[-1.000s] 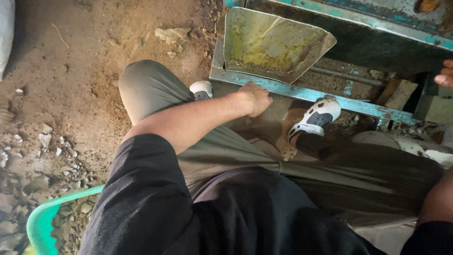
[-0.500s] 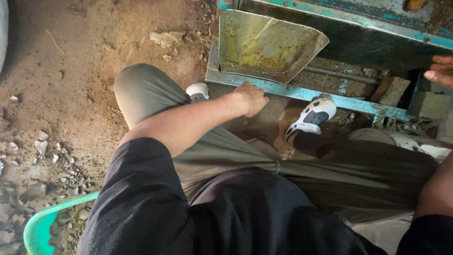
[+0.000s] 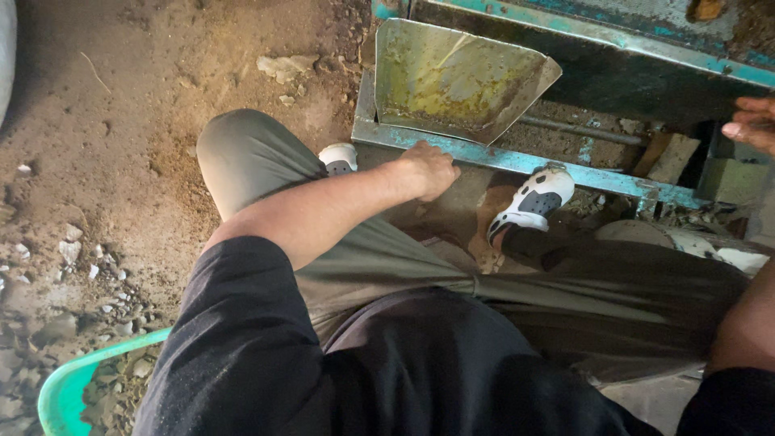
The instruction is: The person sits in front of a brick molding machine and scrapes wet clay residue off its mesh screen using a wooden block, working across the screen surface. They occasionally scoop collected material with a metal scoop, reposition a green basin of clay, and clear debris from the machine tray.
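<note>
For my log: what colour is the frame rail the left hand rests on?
Turquoise, worn and dirty: the frame rail under the left hand, seen in the head view.

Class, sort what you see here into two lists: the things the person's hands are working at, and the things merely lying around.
In hand:
left hand, resting on the teal metal frame
right hand, up at the machine body
metal chute, just above the left hand

Lying about:
stone chips on the dirt floor
green plastic rim
wooden block
</note>
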